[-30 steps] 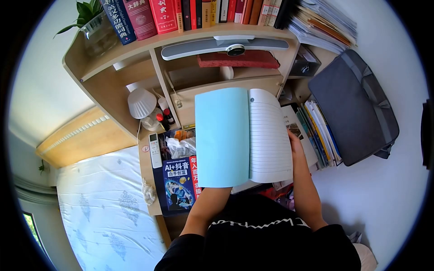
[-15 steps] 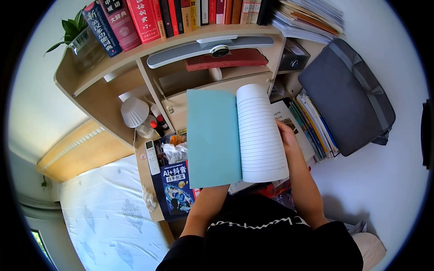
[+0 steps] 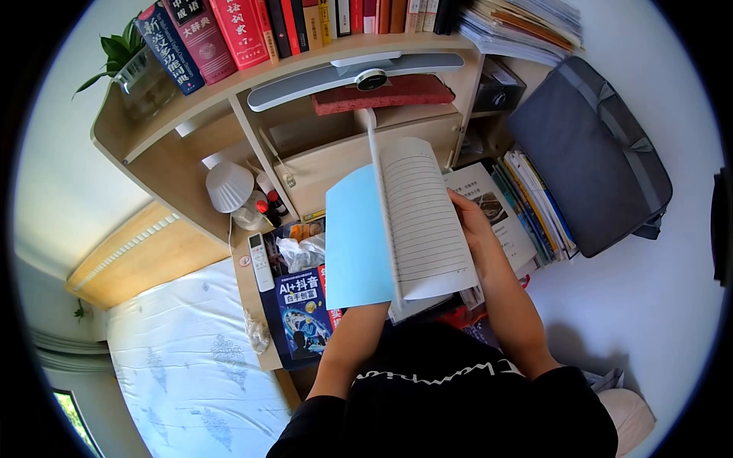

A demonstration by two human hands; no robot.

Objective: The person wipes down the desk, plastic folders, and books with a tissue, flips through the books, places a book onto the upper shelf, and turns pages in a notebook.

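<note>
An open notebook (image 3: 427, 221) with lined pages and a light blue inside cover (image 3: 355, 244) is held up over the desk. One page stands nearly edge-on between the cover and the lined page. My right hand (image 3: 472, 217) grips the notebook's right edge, fingers partly behind it. The fingers of my left hand are hidden behind the blue cover; only the forearm shows below it. Left of the notebook lies a blue book (image 3: 303, 313) with white lettering, and a white remote (image 3: 260, 263) is beside it.
A shelf (image 3: 298, 72) with books and a grey bar-shaped lamp (image 3: 321, 82) rises behind. A small white lamp (image 3: 229, 187) stands left. On the right are upright magazines (image 3: 534, 206) and a dark grey bag (image 3: 588, 160). A bed (image 3: 191, 366) is at lower left.
A page has lifted from the right side and now stands edge-on near the spine. The notebook has tilted, and its cover appears narrower. The view has shifted with the head.
</note>
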